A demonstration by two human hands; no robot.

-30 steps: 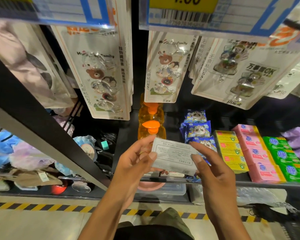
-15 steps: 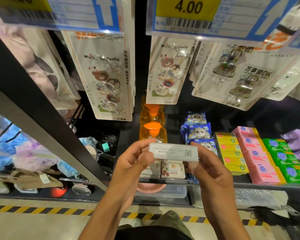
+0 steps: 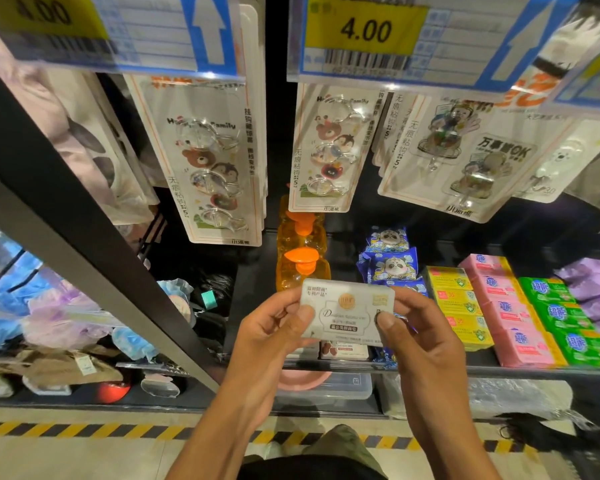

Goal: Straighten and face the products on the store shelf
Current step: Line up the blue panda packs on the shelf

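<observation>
Shelf [image 3: 534, 371] facing: white soap box [image 3: 345, 311] being held up in both hands at the shelf's front edge.

Hook cards [image 3: 219, 174] are hanging above the shelf, behind a price label [image 3: 364, 29] reading 4.00. On the shelf, green packs [image 3: 561, 313], pink packs [image 3: 506, 306] and yellow packs [image 3: 454, 296] are lying in rows side by side at the right. Blue panda packs [image 3: 392, 266] are sitting to their left, beside orange bottles [image 3: 302, 268] standing one behind the other. The left hand [image 3: 267, 337] and right hand [image 3: 420, 341] are each pinching one end of the box, thumbs on its printed front, holding it level in front of the nearer bottle. Beneath it, what may be similar boxes are lying on the shelf, mostly hidden.
</observation>
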